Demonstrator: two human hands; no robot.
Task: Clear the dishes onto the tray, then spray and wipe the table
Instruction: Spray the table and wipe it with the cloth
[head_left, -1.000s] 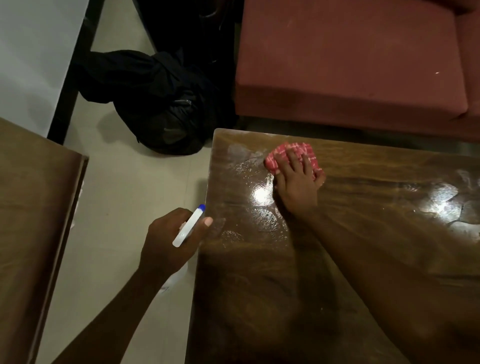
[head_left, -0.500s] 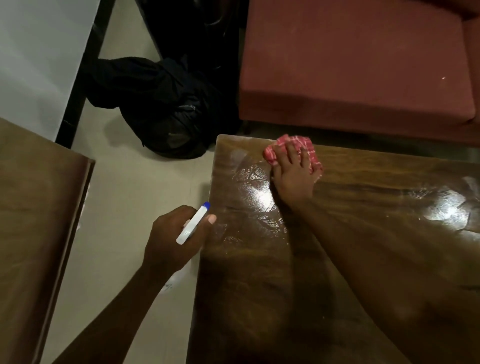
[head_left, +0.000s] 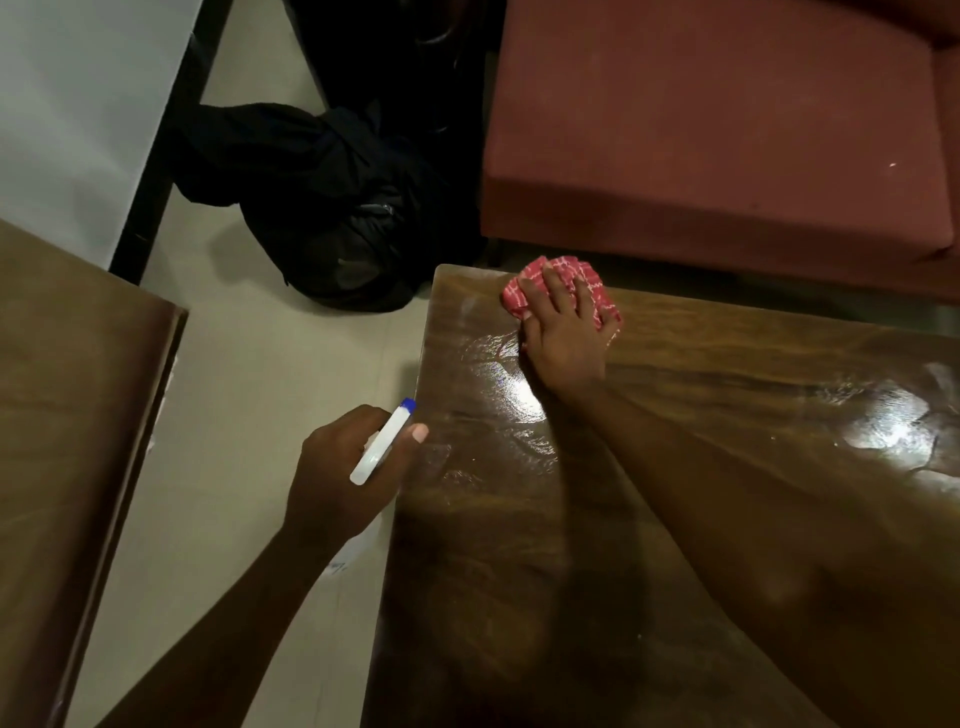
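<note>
Wiping step: right hand (head_left: 563, 332) flat, fingers spread on cloth (head_left: 597, 291), far bench (head_left: 675, 467) corner; left hand (head_left: 343, 483) clasps spray bottle (head_left: 382, 441). Next: sweep wet patches.

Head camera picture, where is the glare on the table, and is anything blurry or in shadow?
Head view: bright glare on the wet table beside the right hand and near the right edge; the near tabletop lies dark under the forearm's shadow; the black bag is too dim for detail; the picture is soft overall.

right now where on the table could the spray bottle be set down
Bare tabletop between the left hand and the right forearm, and at the wet right end. Crowded only at the far-left corner, where the right hand presses the cloth.
</note>
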